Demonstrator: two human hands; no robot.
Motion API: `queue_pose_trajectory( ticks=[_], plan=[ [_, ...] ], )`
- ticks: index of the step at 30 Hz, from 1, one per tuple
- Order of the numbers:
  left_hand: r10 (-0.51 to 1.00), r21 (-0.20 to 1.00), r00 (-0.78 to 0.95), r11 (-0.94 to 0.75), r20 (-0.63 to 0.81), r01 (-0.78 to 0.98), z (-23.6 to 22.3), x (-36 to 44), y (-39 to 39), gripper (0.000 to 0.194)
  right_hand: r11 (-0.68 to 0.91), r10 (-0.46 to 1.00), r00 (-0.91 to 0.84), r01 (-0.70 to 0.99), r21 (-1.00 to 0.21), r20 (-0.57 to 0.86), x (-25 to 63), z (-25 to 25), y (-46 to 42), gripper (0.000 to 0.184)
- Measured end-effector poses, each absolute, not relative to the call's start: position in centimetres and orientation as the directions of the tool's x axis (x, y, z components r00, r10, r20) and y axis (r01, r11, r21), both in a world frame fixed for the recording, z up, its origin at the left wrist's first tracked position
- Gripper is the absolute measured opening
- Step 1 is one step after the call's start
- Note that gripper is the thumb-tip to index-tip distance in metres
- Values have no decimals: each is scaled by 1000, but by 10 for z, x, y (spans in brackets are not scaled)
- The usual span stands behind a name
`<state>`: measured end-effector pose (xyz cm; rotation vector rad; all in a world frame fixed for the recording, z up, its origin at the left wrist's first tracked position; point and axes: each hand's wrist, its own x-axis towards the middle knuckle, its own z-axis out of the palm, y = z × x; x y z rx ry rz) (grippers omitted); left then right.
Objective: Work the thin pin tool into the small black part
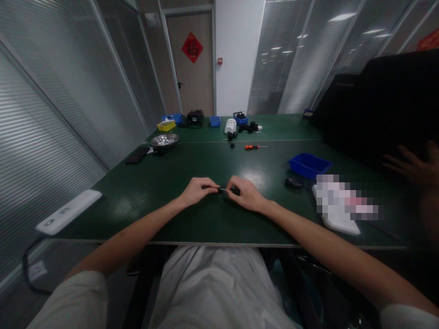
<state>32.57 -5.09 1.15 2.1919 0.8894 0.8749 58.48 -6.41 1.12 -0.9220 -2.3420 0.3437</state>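
Observation:
Over the middle of the green table (206, 219), my left hand (200, 189) and my right hand (246, 193) face each other with their fingers pinched. Between them runs a thin, silvery pin-like piece (222, 189) with a small dark part at its left end. My left fingertips grip the dark end, and my right thumb and forefinger close on the other end. The piece is too small for me to tell its kind. Beyond my hands lie an orange-and-black screwdriver (254, 147) and a small black part (232, 145).
At right are a blue tray (310, 167), a black computer mouse (294, 183) and a white pad-like thing (339, 224), partly blurred out. A metal bowl (165, 140) and a dark phone (137, 155) lie left. Another person's hand (411, 162) shows at far right.

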Motion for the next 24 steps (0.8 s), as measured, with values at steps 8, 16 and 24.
queue_pose_trajectory(
  ticks=[8, 16, 24],
  plan=[
    [733, 683, 596, -619, 326, 388, 15, 327, -54, 17, 745, 666, -636, 548, -381, 389, 585, 11, -64, 4],
    [855, 849, 486, -386, 182, 361, 8, 329, -50, 25, 747, 664, -587, 491, -449, 462, 583, 8, -62, 5],
    [739, 646, 607, -621, 294, 444, 19, 331, -56, 15, 773, 634, -664, 542, -329, 396, 580, 10, -64, 5]
  ],
)
